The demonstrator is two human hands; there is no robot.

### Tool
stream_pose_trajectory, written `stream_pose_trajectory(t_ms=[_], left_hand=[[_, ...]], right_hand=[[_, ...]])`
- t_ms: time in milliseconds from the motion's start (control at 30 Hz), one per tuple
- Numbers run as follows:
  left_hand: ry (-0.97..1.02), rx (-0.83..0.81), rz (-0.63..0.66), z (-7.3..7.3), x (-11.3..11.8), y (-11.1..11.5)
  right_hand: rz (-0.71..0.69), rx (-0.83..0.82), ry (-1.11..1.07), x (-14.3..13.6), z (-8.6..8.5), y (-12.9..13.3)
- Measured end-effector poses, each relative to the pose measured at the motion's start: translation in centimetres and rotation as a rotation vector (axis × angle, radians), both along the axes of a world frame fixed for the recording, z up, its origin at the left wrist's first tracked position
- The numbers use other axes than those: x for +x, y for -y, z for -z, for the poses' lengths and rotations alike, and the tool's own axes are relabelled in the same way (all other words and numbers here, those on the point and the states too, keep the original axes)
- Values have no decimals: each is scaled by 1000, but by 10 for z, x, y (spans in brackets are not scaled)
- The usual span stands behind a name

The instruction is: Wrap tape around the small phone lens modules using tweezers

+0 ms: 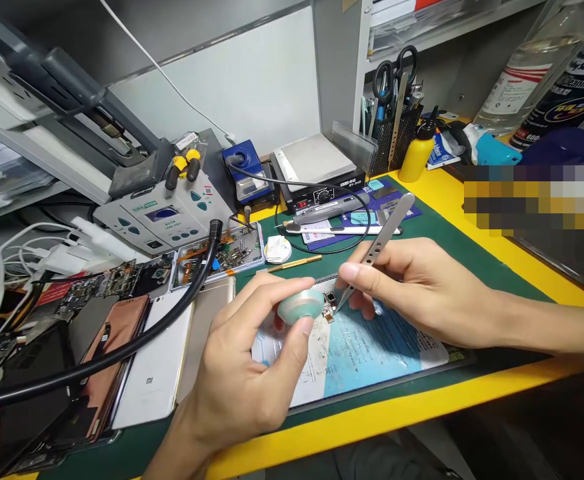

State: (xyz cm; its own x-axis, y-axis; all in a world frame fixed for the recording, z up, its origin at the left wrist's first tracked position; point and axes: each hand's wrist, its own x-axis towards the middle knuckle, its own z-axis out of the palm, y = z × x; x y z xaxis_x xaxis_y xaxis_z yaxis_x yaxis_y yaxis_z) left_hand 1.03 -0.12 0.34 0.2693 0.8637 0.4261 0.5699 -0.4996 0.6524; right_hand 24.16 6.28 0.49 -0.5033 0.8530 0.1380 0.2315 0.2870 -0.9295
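Note:
My left hand [252,360] is closed around a small round pale-green object [302,305], pinched between thumb and fingers; its exact kind is unclear. Between the thumb and fingers of my right hand [402,287] is a pair of metal tweezers [379,241], slanting down to the left. Their tips are close to a small electronic part with a dark square [330,300]; I cannot tell whether they touch it. That part lies over a blue and white printed mat [367,353], partly hidden by both hands.
Phones, including a white one [155,363], lie at the left under a black hose [172,327]. Behind stand a grey rework station [165,213] and a black heating plate unit [322,190]. A gold pen-like tool [297,263] and a yellow bottle [417,155] are beyond my hands.

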Motion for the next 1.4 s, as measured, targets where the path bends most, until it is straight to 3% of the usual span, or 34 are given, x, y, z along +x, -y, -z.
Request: stream_pose_trajectory(t_ms=[200,1000,1400], left_hand=[[-51,72,21,1,3,-1],[-72,87,61,2,3,-1],[-48,68,3,2,3,-1]], right_hand=[[13,40,8,-1,1,0],[34,134,40,-2,2,4],[37,103,38,-4,2,2]])
